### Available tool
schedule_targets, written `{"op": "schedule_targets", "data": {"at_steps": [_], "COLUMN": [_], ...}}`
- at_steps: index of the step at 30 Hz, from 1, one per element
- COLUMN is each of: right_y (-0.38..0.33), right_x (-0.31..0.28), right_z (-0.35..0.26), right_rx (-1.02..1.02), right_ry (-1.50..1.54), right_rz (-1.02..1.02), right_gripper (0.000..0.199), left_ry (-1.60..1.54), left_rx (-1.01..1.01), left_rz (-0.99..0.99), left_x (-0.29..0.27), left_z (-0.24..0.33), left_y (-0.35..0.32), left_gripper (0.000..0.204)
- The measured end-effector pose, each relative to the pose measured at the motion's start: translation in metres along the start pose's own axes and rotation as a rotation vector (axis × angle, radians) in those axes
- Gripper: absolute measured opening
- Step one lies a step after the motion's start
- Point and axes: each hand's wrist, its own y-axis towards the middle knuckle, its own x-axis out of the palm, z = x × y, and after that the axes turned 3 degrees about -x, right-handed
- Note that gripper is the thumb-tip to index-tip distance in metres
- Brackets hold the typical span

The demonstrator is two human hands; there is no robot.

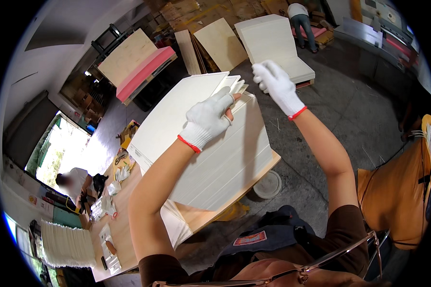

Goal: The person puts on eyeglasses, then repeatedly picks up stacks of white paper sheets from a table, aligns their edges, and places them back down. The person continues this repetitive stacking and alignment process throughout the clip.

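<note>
A tall stack of white sheets [177,110], looking like paper or thin board, stands in front of me on a wooden board [203,219]. My left hand [208,119], in a white glove with a red cuff and some bare fingertips, rests against the stack's upper right edge. Its fingers are bent over several loose sheets [232,85] that fan up at the far corner. To the right of the stack, my right hand [275,83] is raised in a similar glove, apart from the sheets. Its fingers are curled, with nothing visible in them.
A wooden table [122,210] with plastic bags is at left, a person [74,184] beside it. Behind are a pink-edged stack [146,74], leaning boards [220,43], another white stack [270,40] and a bending person [300,24]. A round lid [268,185] lies near the board.
</note>
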Motion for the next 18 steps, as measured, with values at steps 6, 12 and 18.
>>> {"op": "schedule_targets", "data": {"at_steps": [6,12,18], "right_y": [-0.018,-0.023,-0.029], "right_x": [0.017,0.065,0.091], "right_z": [-0.037,-0.030,-0.044], "right_rx": [0.635,0.687,0.705], "right_ry": [0.570,0.528,0.435], "right_rz": [-0.306,-0.455,-0.535], "right_gripper": [0.055,0.042,0.029], "left_ry": [-0.011,-0.287,-0.621], "left_rx": [-0.103,0.091,-0.232], "left_rz": [0.085,0.253,-0.149], "left_x": [-0.004,-0.022,-0.010], "left_z": [0.005,0.019,0.064], "left_y": [-0.007,-0.056,-0.171], "left_gripper": [0.040,0.031,0.031]}}
